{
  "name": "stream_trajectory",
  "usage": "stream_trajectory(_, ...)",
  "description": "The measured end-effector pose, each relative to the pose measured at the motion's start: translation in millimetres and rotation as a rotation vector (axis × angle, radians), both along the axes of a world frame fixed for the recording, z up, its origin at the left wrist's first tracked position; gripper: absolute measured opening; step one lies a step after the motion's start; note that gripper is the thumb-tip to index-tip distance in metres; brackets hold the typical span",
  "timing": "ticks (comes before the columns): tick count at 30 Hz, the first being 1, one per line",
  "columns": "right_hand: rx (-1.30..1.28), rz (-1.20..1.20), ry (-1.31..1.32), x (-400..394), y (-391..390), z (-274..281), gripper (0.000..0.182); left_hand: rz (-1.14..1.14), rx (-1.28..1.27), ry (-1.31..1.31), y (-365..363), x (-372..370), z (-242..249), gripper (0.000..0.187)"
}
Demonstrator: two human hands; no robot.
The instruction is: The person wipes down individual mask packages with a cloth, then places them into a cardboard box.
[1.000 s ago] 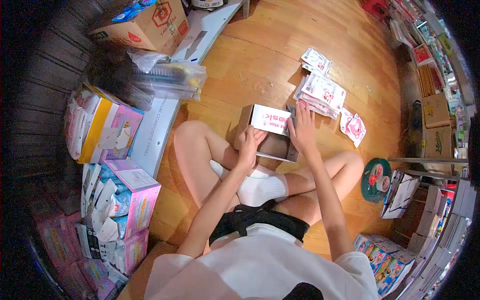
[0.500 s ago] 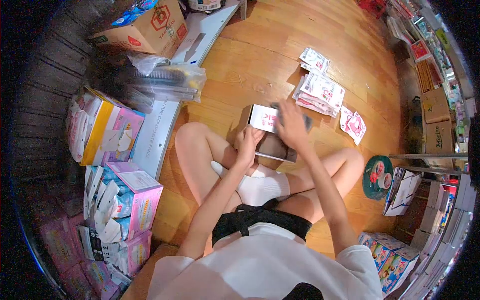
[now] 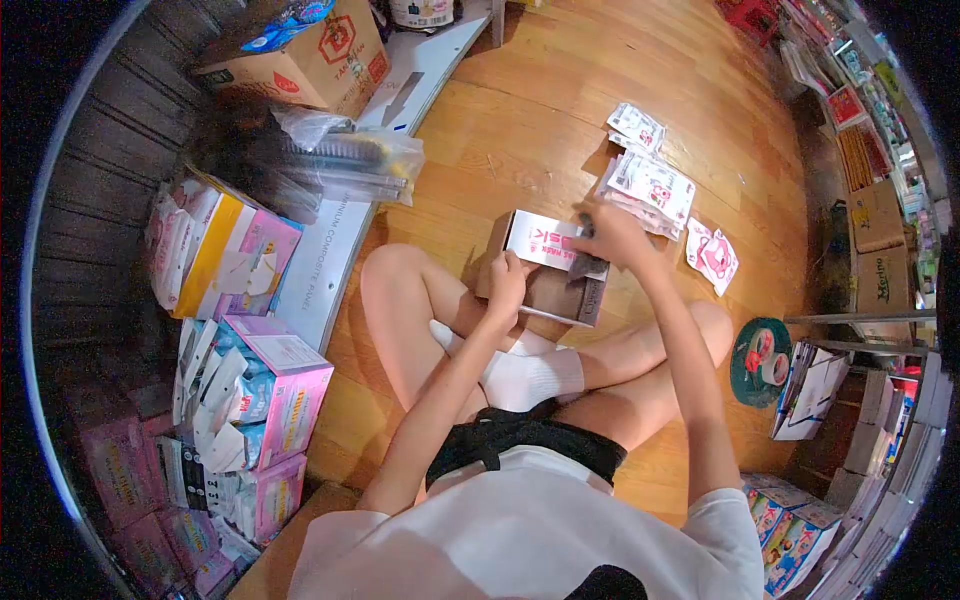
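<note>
A small brown cardboard box (image 3: 560, 297) stands open-topped on the floor in front of my crossed legs. At its top lies a white packet with pink lettering (image 3: 541, 243). My left hand (image 3: 508, 287) is at the near left side of the box, fingers closed on the packet's edge. Over the far right side of the box is my right hand (image 3: 612, 238), its fingers bent in around a dark grey piece (image 3: 591, 266), whose kind I cannot tell.
Stacked white-and-pink packets (image 3: 650, 187) lie beyond the box, with a single pink-printed packet (image 3: 711, 256) to their right. Tape rolls (image 3: 765, 355) sit on a green round tray (image 3: 746, 388). Pink cartons (image 3: 295, 395) line the left; shelves (image 3: 870, 330) stand right.
My right hand has lifted and shifted right, uncovering more of the packet's pink lettering. My left hand stays at the box. The whole view has shifted slightly.
</note>
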State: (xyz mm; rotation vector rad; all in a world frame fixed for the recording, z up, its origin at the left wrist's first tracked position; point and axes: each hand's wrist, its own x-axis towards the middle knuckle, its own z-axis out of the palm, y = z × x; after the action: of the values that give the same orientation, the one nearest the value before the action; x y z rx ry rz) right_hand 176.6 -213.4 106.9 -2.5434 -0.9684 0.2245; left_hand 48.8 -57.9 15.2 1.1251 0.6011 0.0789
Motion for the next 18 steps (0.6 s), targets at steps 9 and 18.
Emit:
stream_trajectory(9, -0.224, -0.031, -0.203, -4, 22, -47, 0.034, -0.286, 0.47, -0.144, -1, -42, 41, 0.034)
stream_trajectory(18, -0.242, -0.054, -0.412, 2, 23, -75, 0.035, -0.044, 0.867, -0.136, 46, -50, 51, 0.025)
